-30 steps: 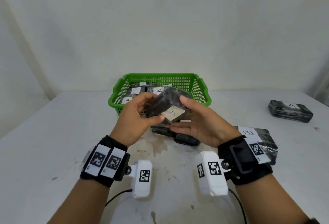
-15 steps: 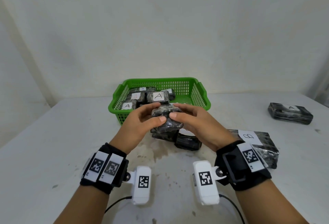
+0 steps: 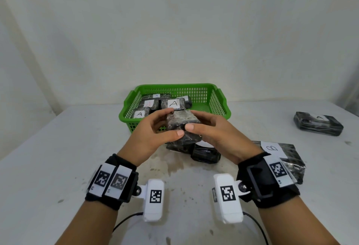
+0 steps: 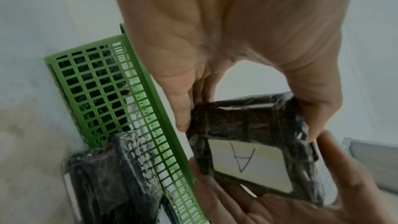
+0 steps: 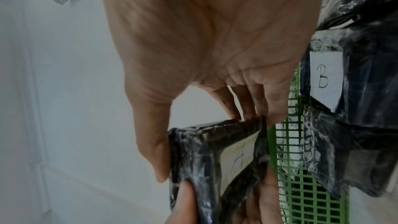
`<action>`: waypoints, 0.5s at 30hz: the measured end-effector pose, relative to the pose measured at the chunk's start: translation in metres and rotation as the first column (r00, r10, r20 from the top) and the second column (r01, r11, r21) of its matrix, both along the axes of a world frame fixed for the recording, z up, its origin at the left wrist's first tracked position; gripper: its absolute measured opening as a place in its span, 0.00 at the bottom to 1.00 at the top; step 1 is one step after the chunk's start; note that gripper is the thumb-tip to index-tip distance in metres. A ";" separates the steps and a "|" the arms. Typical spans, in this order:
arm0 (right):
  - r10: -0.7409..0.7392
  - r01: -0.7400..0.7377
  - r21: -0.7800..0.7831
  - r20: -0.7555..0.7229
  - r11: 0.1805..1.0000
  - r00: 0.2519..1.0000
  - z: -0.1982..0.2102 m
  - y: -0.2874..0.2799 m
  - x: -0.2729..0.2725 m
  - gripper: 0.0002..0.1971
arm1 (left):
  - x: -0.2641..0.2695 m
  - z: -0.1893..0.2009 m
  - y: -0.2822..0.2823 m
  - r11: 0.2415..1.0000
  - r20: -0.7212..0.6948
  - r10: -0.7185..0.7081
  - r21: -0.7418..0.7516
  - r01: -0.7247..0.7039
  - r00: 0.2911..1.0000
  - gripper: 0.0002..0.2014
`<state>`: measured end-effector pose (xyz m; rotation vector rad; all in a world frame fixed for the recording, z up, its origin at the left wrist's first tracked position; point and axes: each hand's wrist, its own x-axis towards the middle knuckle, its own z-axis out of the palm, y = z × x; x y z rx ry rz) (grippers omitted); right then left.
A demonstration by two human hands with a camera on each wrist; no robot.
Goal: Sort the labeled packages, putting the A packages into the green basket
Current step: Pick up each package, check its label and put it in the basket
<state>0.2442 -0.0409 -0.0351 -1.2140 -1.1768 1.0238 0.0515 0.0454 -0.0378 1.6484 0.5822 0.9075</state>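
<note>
Both hands hold one black wrapped package [image 3: 182,123] in the air just in front of the green basket [image 3: 220,104]. My left hand [image 3: 155,130] grips its left side and my right hand [image 3: 209,130] its right side, thumbs on top. Its white A label [image 4: 247,163] faces down, shown in the left wrist view; the right wrist view shows the same package [image 5: 206,156] edge-on. The basket [image 4: 103,94] holds several A packages [image 3: 173,103]. Another A package [image 3: 318,123] lies at the far right of the table.
A B package [image 3: 285,153] lies by my right wrist, also the B package [image 5: 325,76] in the right wrist view. Two dark packages [image 3: 204,153] lie on the white table [image 3: 58,157] under the hands. A wall stands behind the basket.
The package was turned over, so its A label went from facing up to facing down. Both hands carried it forward toward the basket.
</note>
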 end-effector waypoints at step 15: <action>-0.093 0.090 -0.049 -0.078 0.995 0.993 0.000 -0.001 0.002 0.21 | 0.002 0.003 -0.008 0.999 -0.002 -0.007 0.040 0.007 1.000 0.42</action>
